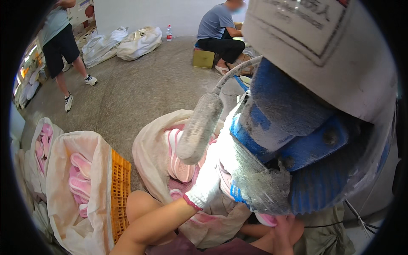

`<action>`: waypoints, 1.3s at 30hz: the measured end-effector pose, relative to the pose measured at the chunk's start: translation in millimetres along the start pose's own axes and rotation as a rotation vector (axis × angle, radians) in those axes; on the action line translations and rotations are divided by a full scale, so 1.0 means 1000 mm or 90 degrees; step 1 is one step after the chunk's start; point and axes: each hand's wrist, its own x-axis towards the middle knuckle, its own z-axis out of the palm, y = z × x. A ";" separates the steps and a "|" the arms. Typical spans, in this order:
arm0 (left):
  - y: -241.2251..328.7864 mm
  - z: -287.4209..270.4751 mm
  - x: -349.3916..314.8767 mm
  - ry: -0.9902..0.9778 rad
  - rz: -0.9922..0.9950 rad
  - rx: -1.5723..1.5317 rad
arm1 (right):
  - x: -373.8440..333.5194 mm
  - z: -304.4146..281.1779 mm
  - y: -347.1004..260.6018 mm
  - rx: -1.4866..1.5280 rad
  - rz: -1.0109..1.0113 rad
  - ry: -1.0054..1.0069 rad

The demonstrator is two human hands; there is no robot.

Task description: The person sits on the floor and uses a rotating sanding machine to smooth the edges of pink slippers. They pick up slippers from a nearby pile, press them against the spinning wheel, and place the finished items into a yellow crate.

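Right hand [285,227], five o'clock, grip closed on pink shoe [266,219]; left hand [206,187], six, grip glare-hidden; sacked shoes [80,186], eight, done-or-waiting unclear.

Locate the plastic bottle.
In the head view, the plastic bottle stands left of centre near the top edge, on the floor by the white wall, just right of a pale stuffed sack.

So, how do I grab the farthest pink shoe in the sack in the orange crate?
Probably pinch the long sides of the pink shoe near its middle, coming down from above: it looks longer than wide, and the pale sack lining the orange crate surrounds it but opens upward.
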 end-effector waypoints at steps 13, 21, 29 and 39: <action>0.010 -0.015 -0.008 -0.029 -0.016 -0.049 | 0.008 0.008 -0.031 -0.015 -0.005 -0.112; -0.006 -0.010 0.001 -0.035 0.063 0.051 | 0.034 -0.006 -0.043 -0.018 0.034 -0.097; -0.016 -0.015 0.003 0.053 0.028 -0.066 | 0.014 0.014 -0.036 0.068 0.159 -0.201; -0.016 -0.020 -0.012 0.159 0.046 0.116 | -0.028 0.096 0.019 0.199 0.218 -0.200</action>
